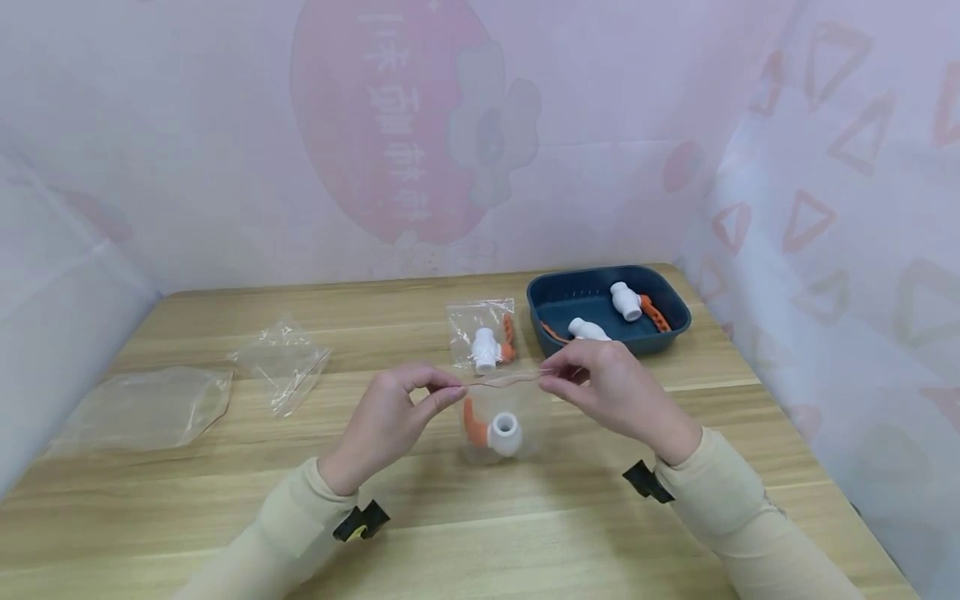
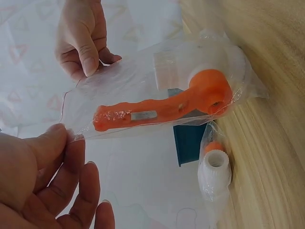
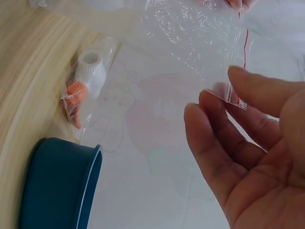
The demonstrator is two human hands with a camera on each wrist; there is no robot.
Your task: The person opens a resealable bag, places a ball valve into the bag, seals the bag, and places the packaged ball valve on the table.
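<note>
A transparent zip bag (image 1: 491,403) with a red line along its mouth hangs between the two hands. Inside it is a white plastic ball valve (image 1: 506,435) with an orange handle (image 2: 157,114), down close over the wooden table. My left hand (image 1: 390,421) pinches one end of the bag's mouth between thumb and index finger. At the other end, my right hand (image 1: 611,392) pinches the corner, its thumb and fingertips on the strip in the right wrist view. The mouth edge runs slightly wavy from hand to hand.
Behind the hands lies another bagged ball valve (image 1: 486,350). At the back right, a dark blue tray (image 1: 534,304) holds a white valve (image 1: 627,302) and a second valve (image 1: 588,330). Two transparent bags, one crumpled (image 1: 281,362) and one larger (image 1: 142,408), lie at left.
</note>
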